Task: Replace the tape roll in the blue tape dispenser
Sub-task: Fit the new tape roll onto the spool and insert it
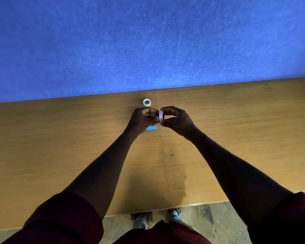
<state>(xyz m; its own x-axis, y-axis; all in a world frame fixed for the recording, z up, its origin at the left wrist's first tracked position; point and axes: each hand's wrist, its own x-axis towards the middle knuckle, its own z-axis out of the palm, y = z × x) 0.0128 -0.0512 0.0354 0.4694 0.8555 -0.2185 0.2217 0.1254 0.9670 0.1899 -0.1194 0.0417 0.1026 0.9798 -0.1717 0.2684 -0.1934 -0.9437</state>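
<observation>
Both arms extend forward from the lower corners of the view, bare from the rolled dark red sleeves at the elbows down to the wrists, and converge at the centre. The left hand (144, 118) is curled, knuckles up, its fingers folded inward and closed toward the thumb. The right hand (174, 119) faces it, palm turned toward the left, with the thumb below and the index finger arched above in a pinching pose. The fingertips of the two hands nearly meet; whether they touch cannot be determined. Both wrists are held straight and raised off the desk (236, 120). Forearms are roughly symmetrical.
</observation>
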